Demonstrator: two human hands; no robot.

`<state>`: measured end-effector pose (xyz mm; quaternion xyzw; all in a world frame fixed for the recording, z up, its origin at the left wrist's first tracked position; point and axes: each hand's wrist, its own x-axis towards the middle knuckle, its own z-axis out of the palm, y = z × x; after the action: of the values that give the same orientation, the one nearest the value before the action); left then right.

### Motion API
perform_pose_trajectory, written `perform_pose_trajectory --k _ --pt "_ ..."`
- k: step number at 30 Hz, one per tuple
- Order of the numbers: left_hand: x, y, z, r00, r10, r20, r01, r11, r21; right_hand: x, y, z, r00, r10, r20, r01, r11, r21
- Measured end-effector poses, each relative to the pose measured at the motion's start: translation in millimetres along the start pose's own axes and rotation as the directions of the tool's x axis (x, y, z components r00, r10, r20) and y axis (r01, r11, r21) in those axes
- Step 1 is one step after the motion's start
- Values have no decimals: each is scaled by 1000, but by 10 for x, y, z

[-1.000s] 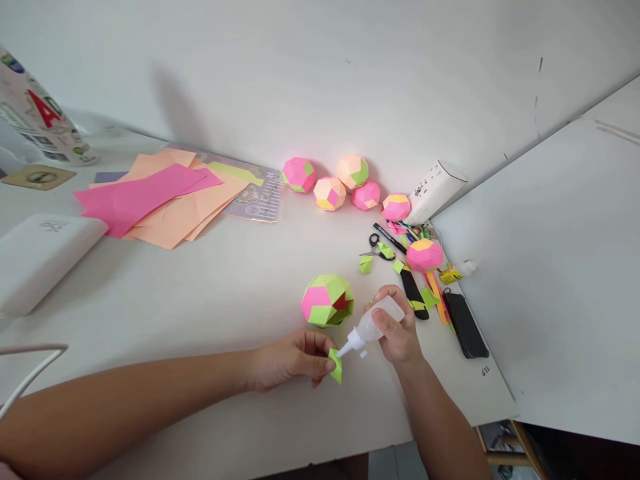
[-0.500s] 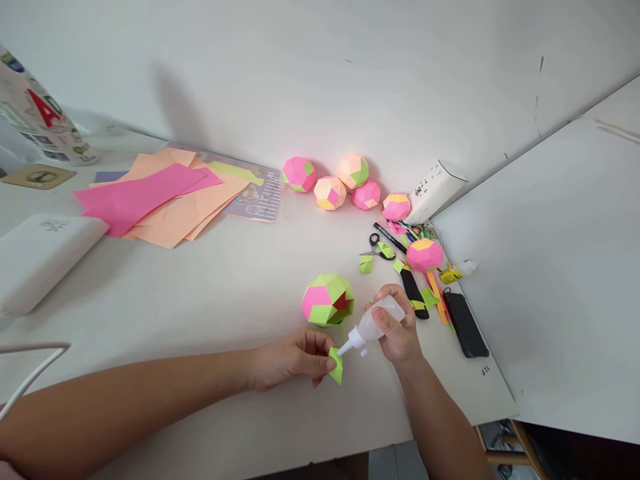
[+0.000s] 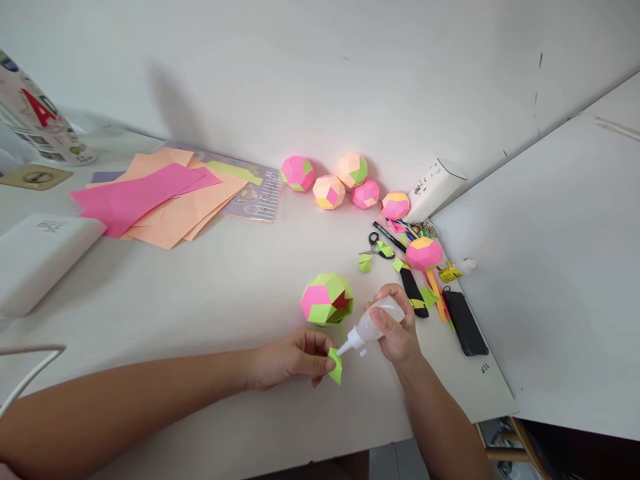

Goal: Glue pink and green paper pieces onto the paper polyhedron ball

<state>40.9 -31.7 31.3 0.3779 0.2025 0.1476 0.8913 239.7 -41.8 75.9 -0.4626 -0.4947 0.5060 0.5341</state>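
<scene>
Between thumb and fingers, my left hand [image 3: 307, 359] pinches a small folded piece of green paper [image 3: 336, 368]. My right hand [image 3: 397, 330] is wrapped round a translucent white glue bottle [image 3: 375, 321], tilted so that its narrow nozzle points down-left at the green paper's upper edge; whether it touches cannot be made out. Just beyond my left hand rests a green and pink paper ball [image 3: 327, 299], with a gap on its right side showing a dark red inside.
Several finished paper balls [image 3: 298, 173] line the wall. Scissors [image 3: 374, 247], a black-handled cutter [image 3: 413, 292], a yellow glue bottle [image 3: 453, 270] and a black phone [image 3: 466, 322] lie to the right. Pink and peach sheets [image 3: 150, 197] and a white box [image 3: 50, 257] are on the left.
Almost nothing differs. The whole view has shifted very slightly, while both hands, the green paper and the glue bottle keep their places relative to each other.
</scene>
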Motion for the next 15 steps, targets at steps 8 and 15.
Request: perform_pose_trajectory --k 8,15 --pt "3 -16 -5 1000 -2 1 2 1000 -2 -6 -13 15 1000 5 12 -6 1000 28" --pt "0 -11 -7 1000 -5 3 5 1000 5 -3 -2 22 999 -15 39 11 996 83"
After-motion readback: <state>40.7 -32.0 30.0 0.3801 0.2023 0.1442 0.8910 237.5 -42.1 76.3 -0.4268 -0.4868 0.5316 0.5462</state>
